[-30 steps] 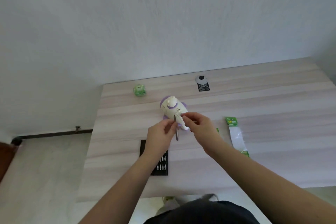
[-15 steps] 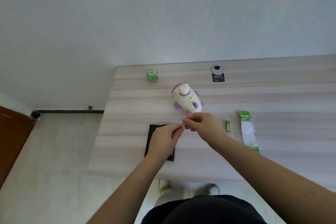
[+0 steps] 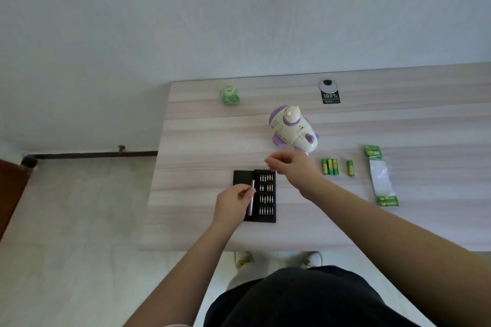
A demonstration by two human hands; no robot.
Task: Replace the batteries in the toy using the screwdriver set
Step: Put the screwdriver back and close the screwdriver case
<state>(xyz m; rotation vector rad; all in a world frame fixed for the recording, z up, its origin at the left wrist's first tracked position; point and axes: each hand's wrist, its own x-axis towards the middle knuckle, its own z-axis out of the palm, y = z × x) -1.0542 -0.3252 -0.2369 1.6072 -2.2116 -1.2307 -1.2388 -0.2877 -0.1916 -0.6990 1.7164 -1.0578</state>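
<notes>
The white and purple rocket toy [image 3: 293, 130] lies on the wooden table [image 3: 398, 220], untouched. Nearer me is the open black screwdriver set [image 3: 261, 195] with rows of bits. My left hand [image 3: 232, 203] holds the silver screwdriver handle [image 3: 252, 198] over the set's left side. My right hand [image 3: 292, 167] hovers above the set's far edge, fingertips pinched on something tiny, too small to name. Three green batteries [image 3: 330, 166] lie side by side right of that hand, with a single one [image 3: 350, 168] further right.
A torn battery package [image 3: 380, 176] lies at the right. A green cube-like object [image 3: 229, 95] and a black label with a round disc [image 3: 329, 93] sit near the far edge. The table's left edge drops to the floor; my shoes show below the near edge.
Both hands left the toy and came back toward me. My left hand carried the screwdriver down over the set; my right hand separated from it, fingers still pinched. The head view shifted left.
</notes>
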